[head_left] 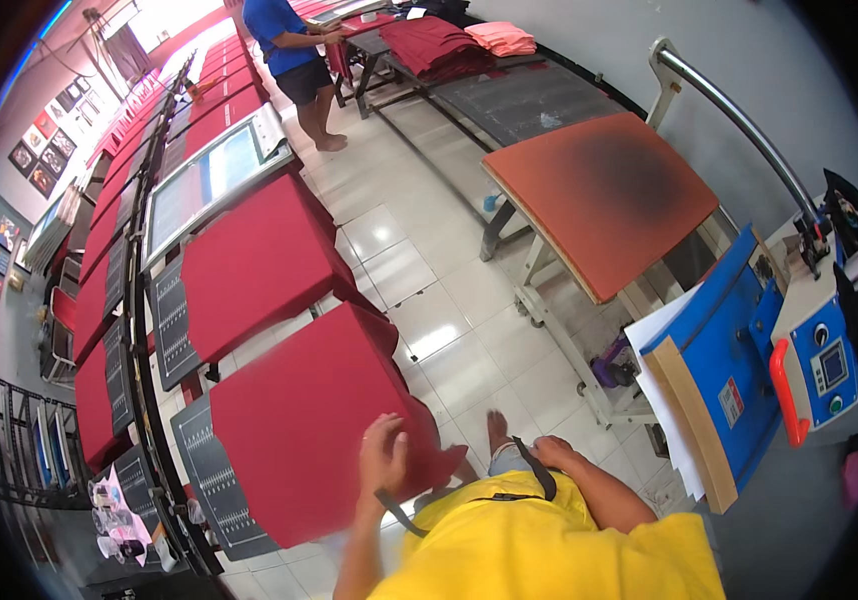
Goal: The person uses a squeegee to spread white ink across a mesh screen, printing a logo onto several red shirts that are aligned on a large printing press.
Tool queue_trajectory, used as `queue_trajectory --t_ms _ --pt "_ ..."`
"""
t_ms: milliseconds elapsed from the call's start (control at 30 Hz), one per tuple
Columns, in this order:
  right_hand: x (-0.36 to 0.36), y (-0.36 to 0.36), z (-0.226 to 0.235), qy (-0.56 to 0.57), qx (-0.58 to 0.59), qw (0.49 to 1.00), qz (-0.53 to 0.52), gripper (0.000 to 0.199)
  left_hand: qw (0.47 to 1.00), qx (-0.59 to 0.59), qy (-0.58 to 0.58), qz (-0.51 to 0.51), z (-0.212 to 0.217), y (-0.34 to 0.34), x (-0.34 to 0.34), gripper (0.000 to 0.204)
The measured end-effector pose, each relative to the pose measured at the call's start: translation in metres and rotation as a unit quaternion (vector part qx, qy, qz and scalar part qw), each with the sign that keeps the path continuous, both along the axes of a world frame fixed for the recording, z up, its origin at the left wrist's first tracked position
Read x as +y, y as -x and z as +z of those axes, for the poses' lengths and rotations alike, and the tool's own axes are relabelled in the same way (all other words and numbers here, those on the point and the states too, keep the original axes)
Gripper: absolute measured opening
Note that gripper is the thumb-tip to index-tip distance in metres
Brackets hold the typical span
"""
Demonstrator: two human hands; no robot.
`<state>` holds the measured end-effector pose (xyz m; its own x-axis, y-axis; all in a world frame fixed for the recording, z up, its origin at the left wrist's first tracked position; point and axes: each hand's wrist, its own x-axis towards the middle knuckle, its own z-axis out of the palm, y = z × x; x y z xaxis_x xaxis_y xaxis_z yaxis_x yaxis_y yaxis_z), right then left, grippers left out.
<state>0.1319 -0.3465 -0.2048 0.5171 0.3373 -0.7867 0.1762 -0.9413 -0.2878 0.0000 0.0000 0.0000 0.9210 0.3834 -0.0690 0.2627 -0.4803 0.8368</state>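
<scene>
A dark red garment point(319, 420) lies stretched over the nearest flat board point(224, 480) of a long row. Just above its right part is my left hand point(384, 455), fingers loosely extended and nothing seen in them; whether it touches the cloth I cannot tell. My right hand point(554, 452) hangs low by my hip, beside a dark strap point(537, 468) across my yellow top. Its fingers are partly hidden, so I cannot tell whether they grip the strap. A second dark red garment point(259, 265) covers the neighbouring board.
A framed printing screen point(214, 175) sits farther along the row. At right stands a heat press with an orange pad point(599, 190), blue panel point(729, 370) and red handle point(787, 395). Another person point(294, 60) works by a table with folded dark red cloth point(434, 48). Tiled floor point(449, 320) lies between.
</scene>
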Motion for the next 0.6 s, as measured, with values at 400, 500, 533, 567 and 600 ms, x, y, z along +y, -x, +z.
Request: queue_trajectory --t_ms 400,500,533,567,600 --pt "0.132 -0.261 0.042 0.023 -0.065 0.991 0.117 0.045 0.913 -0.041 -0.266 0.306 -0.043 -0.07 0.011 0.044" --pt "0.165 -0.287 0.036 -0.013 -0.073 0.989 0.124 0.044 0.912 -0.041 -0.251 0.322 -0.04 -0.07 0.016 0.043" --pt "0.168 -0.293 0.027 -0.012 -0.069 0.989 0.133 0.044 0.913 -0.04 -0.251 0.32 -0.04 -0.072 0.016 0.043" --pt "0.173 -0.298 0.017 -0.01 -0.066 0.988 0.14 0.044 0.914 -0.04 -0.251 0.318 -0.041 -0.074 0.015 0.043" --pt "0.184 -0.301 0.006 -0.016 -0.06 0.987 0.147 0.045 0.911 -0.032 -0.26 0.318 -0.039 -0.073 0.019 0.042"
